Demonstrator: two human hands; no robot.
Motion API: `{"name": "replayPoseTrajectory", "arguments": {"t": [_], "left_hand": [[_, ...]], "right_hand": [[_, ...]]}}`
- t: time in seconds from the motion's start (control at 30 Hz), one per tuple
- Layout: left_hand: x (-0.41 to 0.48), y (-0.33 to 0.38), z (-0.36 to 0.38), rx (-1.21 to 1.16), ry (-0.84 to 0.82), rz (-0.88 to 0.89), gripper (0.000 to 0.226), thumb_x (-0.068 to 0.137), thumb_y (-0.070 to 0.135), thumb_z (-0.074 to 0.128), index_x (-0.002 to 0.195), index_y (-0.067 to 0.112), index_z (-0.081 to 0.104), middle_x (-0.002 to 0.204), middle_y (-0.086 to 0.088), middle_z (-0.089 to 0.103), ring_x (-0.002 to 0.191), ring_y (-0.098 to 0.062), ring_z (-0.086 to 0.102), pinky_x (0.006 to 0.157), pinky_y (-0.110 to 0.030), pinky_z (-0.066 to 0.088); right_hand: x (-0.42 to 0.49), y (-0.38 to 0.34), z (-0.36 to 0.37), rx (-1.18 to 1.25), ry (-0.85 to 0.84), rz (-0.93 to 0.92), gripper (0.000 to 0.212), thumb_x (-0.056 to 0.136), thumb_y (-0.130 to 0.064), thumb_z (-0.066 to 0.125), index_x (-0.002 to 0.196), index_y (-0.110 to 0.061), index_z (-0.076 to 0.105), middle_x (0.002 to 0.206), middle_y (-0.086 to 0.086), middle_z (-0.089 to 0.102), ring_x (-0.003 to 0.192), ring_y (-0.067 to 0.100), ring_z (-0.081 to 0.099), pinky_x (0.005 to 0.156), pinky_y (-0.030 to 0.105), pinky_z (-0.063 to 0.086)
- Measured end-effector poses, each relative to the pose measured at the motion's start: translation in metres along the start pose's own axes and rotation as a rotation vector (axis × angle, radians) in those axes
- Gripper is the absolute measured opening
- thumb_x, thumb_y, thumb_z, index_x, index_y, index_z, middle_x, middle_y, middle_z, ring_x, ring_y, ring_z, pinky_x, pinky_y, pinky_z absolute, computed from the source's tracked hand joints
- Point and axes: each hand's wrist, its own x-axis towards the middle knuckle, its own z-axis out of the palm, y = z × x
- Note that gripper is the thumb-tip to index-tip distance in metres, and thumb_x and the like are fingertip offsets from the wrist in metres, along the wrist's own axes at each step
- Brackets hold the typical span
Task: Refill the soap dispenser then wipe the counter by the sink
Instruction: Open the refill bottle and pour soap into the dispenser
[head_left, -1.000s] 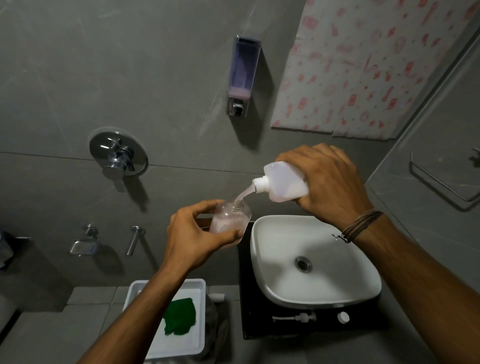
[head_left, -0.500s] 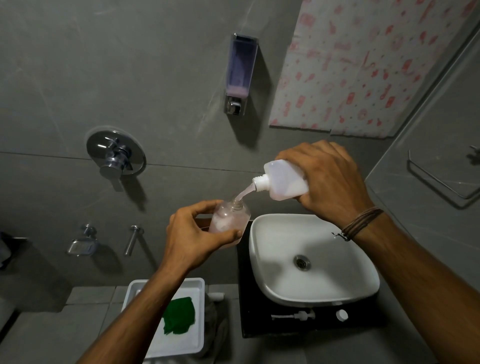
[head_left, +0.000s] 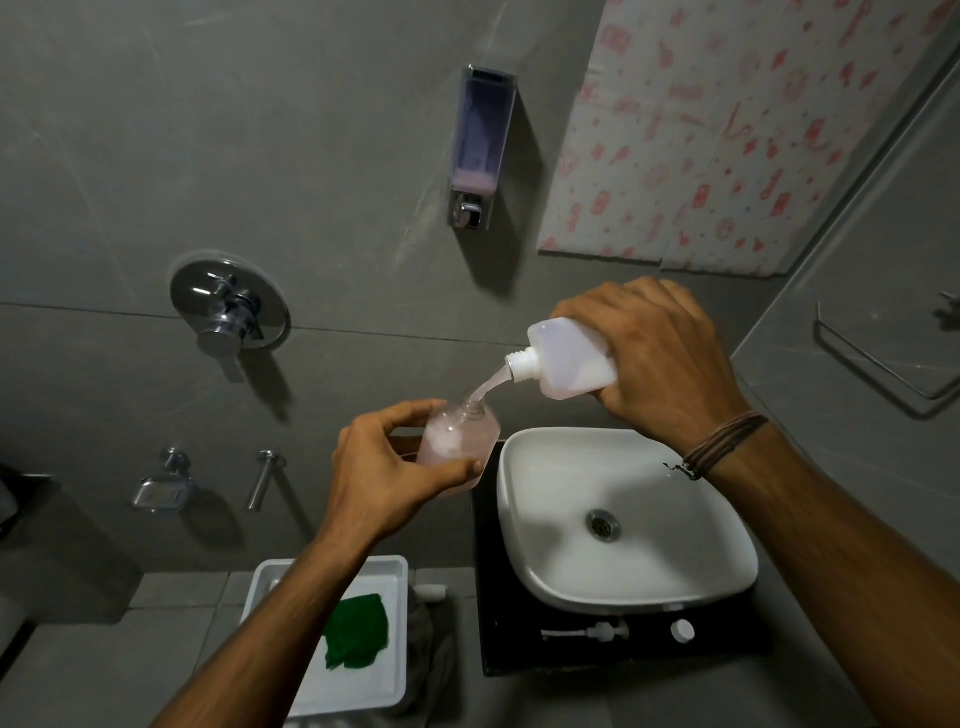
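Observation:
My left hand (head_left: 384, 478) holds a clear soap dispenser bottle (head_left: 457, 439), upright with its neck uncovered and pink soap inside. My right hand (head_left: 660, 358) grips a white refill bottle (head_left: 566, 364), tipped down to the left, and a stream of pale soap (head_left: 488, 387) runs from its mouth into the dispenser's neck. Both are held above the left edge of the white sink basin (head_left: 623, 519). On the black counter (head_left: 519, 649) in front of the basin lie the dispenser's pump head (head_left: 587, 633) and a small white cap (head_left: 682, 630).
A white tray (head_left: 395, 571) with a green cloth (head_left: 358, 631) stands low at the left of the counter. On the grey wall hang a wall soap dispenser (head_left: 480, 148), a mixer valve (head_left: 231, 309), a soap dish (head_left: 161, 488) and a spout (head_left: 262, 478). A glass panel (head_left: 857, 312) stands at right.
Both hands hold almost still and the pouring goes on. The view has shifted very slightly.

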Motion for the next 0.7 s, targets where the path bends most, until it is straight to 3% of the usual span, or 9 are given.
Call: {"name": "replayPoseTrajectory", "arguments": {"t": [0.17,0.47,0.6,0.7], "left_hand": [[0.0010,-0.0041,0.0001,-0.002,-0.002,-0.006,0.072,0.047,0.054,0.097,0.115,0.037,0.081,0.105,0.022,0.081,0.099,-0.002,0.077,0.081,-0.029,0.067],[0.0011,0.0003,-0.0001,-0.004,-0.006,0.024,0.059,0.045,0.062,0.090,0.101,0.057,0.072,0.101,0.032,0.076,0.098,0.004,0.073,0.076,-0.019,0.061],[0.0021,-0.0011,-0.0001,-0.007,-0.006,0.026,0.061,0.044,0.063,0.089,0.102,0.055,0.072,0.102,0.032,0.075,0.098,0.007,0.071,0.076,-0.017,0.061],[0.0025,-0.0044,0.0008,-0.005,-0.013,0.030,0.064,0.050,0.050,0.099,0.109,0.048,0.076,0.106,0.025,0.078,0.101,-0.002,0.074,0.080,-0.025,0.063]], "right_hand": [[0.0013,-0.0005,-0.0001,-0.020,0.001,0.001,0.065,0.064,-0.026,0.091,0.124,-0.027,0.065,0.116,0.002,0.072,0.106,0.031,0.064,0.095,0.047,0.050],[0.0026,0.0002,0.0008,-0.028,0.007,-0.009,0.065,0.063,-0.022,0.092,0.122,-0.027,0.066,0.115,0.003,0.072,0.105,0.032,0.064,0.094,0.049,0.051],[0.0029,0.0002,0.0011,-0.035,0.000,-0.010,0.066,0.063,-0.023,0.093,0.123,-0.026,0.065,0.115,0.003,0.072,0.106,0.032,0.064,0.095,0.050,0.050],[0.0037,0.0003,0.0005,-0.037,-0.003,-0.011,0.066,0.064,-0.024,0.092,0.125,-0.027,0.065,0.117,0.002,0.071,0.107,0.031,0.063,0.096,0.049,0.050]]}}
